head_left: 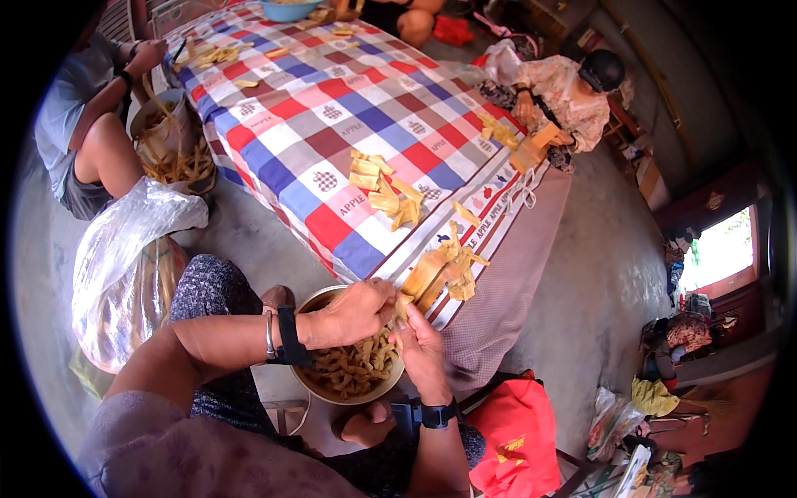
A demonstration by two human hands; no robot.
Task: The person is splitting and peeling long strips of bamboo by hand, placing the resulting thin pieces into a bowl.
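Note:
A small pale yellow strip is pinched between my two hands, just off the table's near corner. My left hand closes on it from the left, with the fingers curled. From below, my right hand grips it with the thumb raised. Beneath them a round metal bowl holds many short, curled yellow-brown pieces. A heap of broad yellow strips lies on the checked tablecloth right beyond my fingers. Farther in lies a second heap of strips. The strips' exact kind cannot be made out.
A filled clear plastic bag stands at my left, near a seated person and a container of strips. Another person handles strips at the table's right side. A red bag lies by my right arm. A blue basin sits at the far end.

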